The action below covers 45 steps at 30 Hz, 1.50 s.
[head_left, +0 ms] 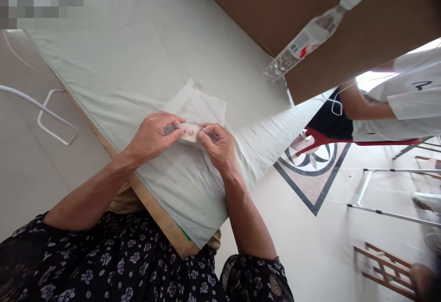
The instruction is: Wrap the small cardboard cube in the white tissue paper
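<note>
A small pale block with pinkish marks [189,132] is held between my two hands over the table. My left hand [155,132] pinches its left end between thumb and fingers. At its right end, the thumb and fingers of my right hand [217,145] are closed on it. Thin, see-through wrapping seems to surround the block, but its exact kind cannot be made out. Beneath and behind it lies a white, semi-transparent sheet or bag [203,104], spread on the cloth.
A pale green cloth [138,54] covers the table, wrinkled near its edge. A large brown cardboard box [255,8] stands at the back right, beside a clear plastic bottle [305,42]. To the right sits another person [386,95] on a red chair. Metal frames [365,187] stand on the floor.
</note>
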Available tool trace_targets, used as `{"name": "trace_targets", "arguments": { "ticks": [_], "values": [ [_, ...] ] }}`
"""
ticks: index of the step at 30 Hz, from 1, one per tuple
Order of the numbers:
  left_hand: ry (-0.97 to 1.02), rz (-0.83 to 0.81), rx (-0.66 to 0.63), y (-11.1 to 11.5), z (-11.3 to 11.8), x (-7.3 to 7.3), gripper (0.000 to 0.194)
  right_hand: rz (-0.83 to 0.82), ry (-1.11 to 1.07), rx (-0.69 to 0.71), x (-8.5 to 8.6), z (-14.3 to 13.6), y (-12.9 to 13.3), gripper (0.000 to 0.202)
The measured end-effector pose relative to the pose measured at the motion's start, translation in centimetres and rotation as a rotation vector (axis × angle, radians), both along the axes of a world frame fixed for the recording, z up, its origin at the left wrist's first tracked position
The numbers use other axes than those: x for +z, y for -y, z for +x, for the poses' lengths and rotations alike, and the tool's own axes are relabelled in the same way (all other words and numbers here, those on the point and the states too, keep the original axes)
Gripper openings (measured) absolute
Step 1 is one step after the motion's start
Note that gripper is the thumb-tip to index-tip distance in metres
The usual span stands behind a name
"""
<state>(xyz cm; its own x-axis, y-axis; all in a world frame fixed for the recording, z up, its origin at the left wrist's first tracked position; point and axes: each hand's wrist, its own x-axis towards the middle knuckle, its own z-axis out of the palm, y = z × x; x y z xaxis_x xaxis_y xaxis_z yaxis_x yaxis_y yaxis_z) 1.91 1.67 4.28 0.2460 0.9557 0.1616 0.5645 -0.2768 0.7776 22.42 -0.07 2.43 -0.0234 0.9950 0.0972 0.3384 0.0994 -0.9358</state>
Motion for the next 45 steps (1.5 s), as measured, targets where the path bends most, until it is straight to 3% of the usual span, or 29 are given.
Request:
{"name": "trace_targets", "arguments": {
  "ticks": [12, 14, 18, 19, 21, 23, 25, 32, 39, 42, 45],
  "values": [
    [0.128, -0.097, 0.061, -0.3, 0.6, -0.8, 0.016, 0.018, 0.041, -0.046, -1.3, -0.2, -0.1, 0.017],
    [0.127, -0.134, 0.063, -0.5, 0.6, -0.7, 0.018, 0.094, 0.162, -0.096, -1.2, 0.4, 0.0, 0.015],
    [0.137, -0.193, 0.042, -0.8, 0.7, -0.4, 0.021, 0.408, 0.573, -0.316, 0.2, 1.0, 1.5, 0.015],
    [0.138, -0.198, 0.032, -0.8, 0.7, -0.3, 0.021, 0.465, 0.648, -0.296, 0.6, 0.8, 2.1, 0.016],
    [0.133, -0.194, 0.015, -0.9, 0.8, -0.3, 0.022, 0.521, 0.744, -0.121, 1.2, 0.1, 3.0, 0.018],
    [0.121, -0.182, 0.013, -0.9, 0.6, -0.3, 0.022, 0.525, 0.804, 0.09, 1.2, -0.8, 3.4, 0.022],
    [0.097, -0.173, 0.021, -0.8, 0.2, -0.3, 0.024, 0.488, 0.862, 0.193, 0.8, -1.5, 3.4, 0.027],
    [-0.039, -0.21, 0.146, -0.4, -2.5, 0.1, 0.04, 0.433, 1.018, 0.221, 0.7, -2.2, 2.4, 0.027],
    [-0.205, -0.142, 0.246, -0.3, -2.4, -0.7, 0.036, 0.45, 1.134, 0.272, 1.4, -2.6, 1.2, 0.023],
    [-0.219, -0.112, 0.334, -0.2, -2.9, -0.9, 0.049, 0.444, 1.135, 0.307, 1.8, -2.5, 0.8, 0.018],
    [-0.233, -0.193, 0.34, -0.2, -3.1, -0.7, 0.063, 0.428, 1.131, 0.328, 2.1, -2.5, 0.5, 0.015]
  ]
}}
